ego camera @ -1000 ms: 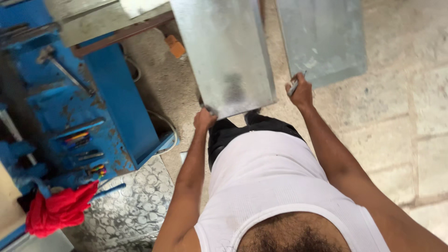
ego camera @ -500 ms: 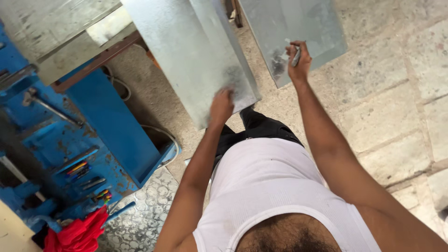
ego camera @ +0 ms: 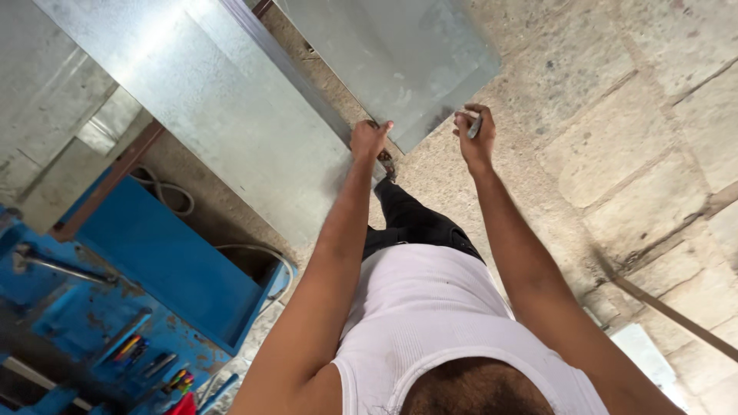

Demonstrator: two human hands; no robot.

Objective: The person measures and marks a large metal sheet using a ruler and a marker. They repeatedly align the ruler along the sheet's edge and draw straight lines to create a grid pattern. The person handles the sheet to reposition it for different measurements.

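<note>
Stone-block floor (ego camera: 615, 154) underfoot, blue machine (ego camera: 146, 307) at 8 o'clock. Long galvanised sheet (ego camera: 207, 115) runs from 11 o'clock toward centre; second sheet (ego camera: 392, 54) lies at 12 o'clock. Your left hand (ego camera: 369, 141), grip pinched on long sheet's near corner: keep fingers off sharp edge, wrist straight. Your right hand (ego camera: 474, 138), grip curled round small pen-like tool (ego camera: 475, 125), sits just beside second sheet's corner; steady it.

Two metal sheets (ego camera: 223, 115) (ego camera: 400, 54) crowd the front; a blue machine (ego camera: 154, 277) blocks the left; stone floor (ego camera: 615, 138) lies open rightward.
</note>
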